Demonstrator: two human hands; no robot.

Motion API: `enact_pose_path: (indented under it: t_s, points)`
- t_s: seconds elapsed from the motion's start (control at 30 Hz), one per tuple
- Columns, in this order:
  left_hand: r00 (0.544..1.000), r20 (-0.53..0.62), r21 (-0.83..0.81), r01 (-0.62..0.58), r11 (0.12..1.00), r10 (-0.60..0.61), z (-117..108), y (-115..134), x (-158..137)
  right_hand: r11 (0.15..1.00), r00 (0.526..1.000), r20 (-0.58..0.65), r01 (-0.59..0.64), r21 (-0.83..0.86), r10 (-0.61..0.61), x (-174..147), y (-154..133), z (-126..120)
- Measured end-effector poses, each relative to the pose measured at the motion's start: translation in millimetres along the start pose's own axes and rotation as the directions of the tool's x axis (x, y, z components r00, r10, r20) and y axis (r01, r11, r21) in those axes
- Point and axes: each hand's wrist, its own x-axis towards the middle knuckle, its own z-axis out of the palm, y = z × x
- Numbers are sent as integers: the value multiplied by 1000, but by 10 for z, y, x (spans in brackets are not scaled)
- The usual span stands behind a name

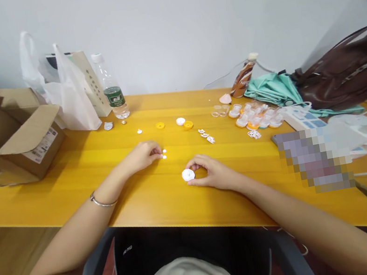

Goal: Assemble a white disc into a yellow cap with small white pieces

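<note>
Between the thumb and fingers of my right hand is a round white disc with a scalloped edge and a small raised centre. It is held low over the table, near the front middle. My left hand rests on the table further left, its fingertips pinched together; what they hold, if anything, is too small to make out. Right beside those fingertips lie small white discs. Further back are a white wheel-like disc, a yellow one leaning close to it, and another yellow disc.
White cut-out pieces and several clear-and-orange round cases lie right of centre. A cardboard box, a plastic bag and a water bottle stand at left. At right are a brown bottle, green cloth, power strip and brown bag.
</note>
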Motion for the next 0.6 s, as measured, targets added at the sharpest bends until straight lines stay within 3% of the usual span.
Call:
enact_pose_path:
  t_s: [0.17, 0.27, 0.33, 0.43, 0.5, 0.6]
  points:
    - [998, 35, 235, -67, 970, 60, -64, 48, -22, 1000, 1000, -25, 17, 2, -17, -4, -24, -5]
    - [984, -2, 237, -172, 956, 178, -39, 180, -74, 1000, 999, -29, 28, 10, -28, -4, -2, 11]
    - [937, -29, 175, -340, 924, 349, 30, 301, -107, 999, 999, -40, 33, 18, -32, -1, 27, 28]
    - [809, -29, 195, -572, 797, 588, 171, 452, -127, 999, 998, -48, 47, 23, -46, 7, 66, 49]
    - [750, -15, 275, -633, 724, 661, 246, 502, -124, 998, 998, -48, 52, 23, -51, 12, 79, 52]
    - [728, 12, 359, -642, 677, 685, 290, 519, -120, 998, 997, -47, 60, 25, -59, 16, 81, 49]
